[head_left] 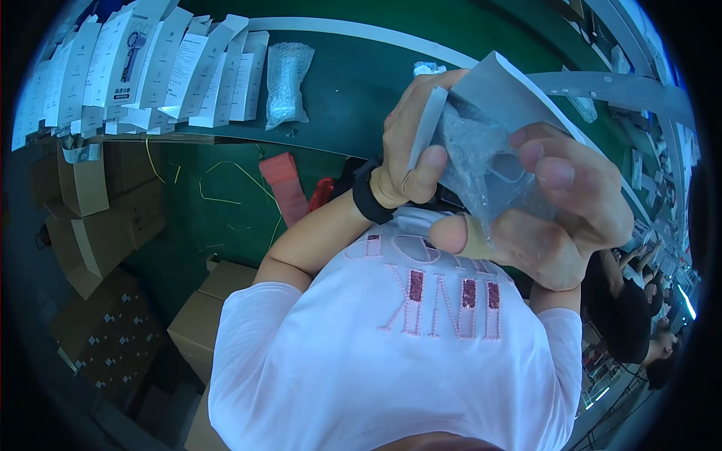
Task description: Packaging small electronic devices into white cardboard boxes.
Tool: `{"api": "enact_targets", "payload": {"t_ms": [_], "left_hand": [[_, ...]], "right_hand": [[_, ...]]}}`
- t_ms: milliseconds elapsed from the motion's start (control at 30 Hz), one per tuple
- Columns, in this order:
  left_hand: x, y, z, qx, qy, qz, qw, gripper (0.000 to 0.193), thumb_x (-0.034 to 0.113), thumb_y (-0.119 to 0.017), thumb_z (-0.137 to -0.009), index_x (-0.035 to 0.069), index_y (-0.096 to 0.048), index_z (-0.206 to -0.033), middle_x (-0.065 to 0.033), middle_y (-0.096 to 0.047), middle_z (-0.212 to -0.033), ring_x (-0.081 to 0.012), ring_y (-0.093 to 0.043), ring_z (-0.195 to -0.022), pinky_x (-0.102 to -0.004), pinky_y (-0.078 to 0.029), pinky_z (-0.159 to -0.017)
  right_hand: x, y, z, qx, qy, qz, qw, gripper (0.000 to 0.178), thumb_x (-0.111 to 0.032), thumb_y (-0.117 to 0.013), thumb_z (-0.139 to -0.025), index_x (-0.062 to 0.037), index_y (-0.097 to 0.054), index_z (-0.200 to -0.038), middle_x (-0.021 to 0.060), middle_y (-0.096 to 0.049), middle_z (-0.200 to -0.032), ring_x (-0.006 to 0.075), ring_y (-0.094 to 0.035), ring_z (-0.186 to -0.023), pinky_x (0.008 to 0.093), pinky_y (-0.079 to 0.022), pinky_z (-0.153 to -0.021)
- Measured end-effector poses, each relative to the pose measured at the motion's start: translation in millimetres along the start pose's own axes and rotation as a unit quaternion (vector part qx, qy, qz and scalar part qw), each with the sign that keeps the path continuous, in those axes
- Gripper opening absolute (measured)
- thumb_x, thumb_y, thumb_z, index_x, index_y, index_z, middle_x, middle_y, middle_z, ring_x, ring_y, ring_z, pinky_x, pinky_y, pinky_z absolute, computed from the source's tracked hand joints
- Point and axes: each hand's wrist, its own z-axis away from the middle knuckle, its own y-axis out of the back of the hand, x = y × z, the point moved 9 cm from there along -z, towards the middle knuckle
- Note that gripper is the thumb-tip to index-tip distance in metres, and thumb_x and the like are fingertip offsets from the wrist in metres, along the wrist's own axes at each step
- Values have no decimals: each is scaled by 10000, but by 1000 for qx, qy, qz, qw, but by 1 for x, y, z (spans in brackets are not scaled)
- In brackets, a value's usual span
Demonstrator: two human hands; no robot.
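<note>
Well, L hand point(406, 143) grips box point(502, 94); R hand point(575, 203) holds bubble-wrap point(470, 143), long axis slanting down-R.

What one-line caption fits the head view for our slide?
Left hand gripping an open white box, right hand holding bubble wrap at its opening.

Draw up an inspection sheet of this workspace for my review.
Surface: dark green bench with a pale far edge.
Job's things: open white box; bubble wrap at its opening.
Clutter: row of white boxes, with a bubble-wrapped package beside it.
Grips: left grip holds the box; right grip is at the bubble wrap, firmness unclear.
Cables: nothing certain; yellow strands below the bench, kind unclear.
Surroundings: cardboard cartons left; people right.
</note>
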Motion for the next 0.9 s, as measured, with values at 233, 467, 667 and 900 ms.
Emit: {"api": "enact_targets", "payload": {"t_ms": [233,467,667,900], "left_hand": [[-2,-21,12,-236,108,37,965,701,298,-678,-741,-45,-427,-1298,-156,-574,-1152,-234,-571,-1016,-333,-456,-866],[-17,11,27,-91,287,309,902,630,164,-615,-813,-16,-372,-1366,-111,-544,-1259,-218,-524,-1154,-349,-419,-972],[-1,-1,30,-105,290,392,867,611,157,-586,-812,-15,-382,-1362,-119,-540,-1269,-219,-519,-1162,-339,-404,-974],[9,-7,28,-153,280,331,888,627,181,-567,-828,-14,-355,-1385,-120,-532,-1278,-218,-497,-1179,-341,-380,-990]], "right_hand": [[17,-10,-14,-52,-20,38,998,338,-203,-841,-618,-82,-556,-753,94,-579,-908,279,-563,-780,419,-447,-813],[-2,-15,-22,-178,-133,82,972,323,-11,-731,-577,-17,-634,-886,100,-607,-879,280,-548,-757,379,-433,-667],[-26,1,-21,-105,-117,78,985,365,-3,-723,-611,-17,-653,-969,142,-634,-866,249,-552,-717,375,-422,-609],[-34,3,-12,-101,-73,105,987,319,-3,-719,-685,-26,-618,-987,128,-628,-827,244,-552,-677,407,-433,-652]]}}
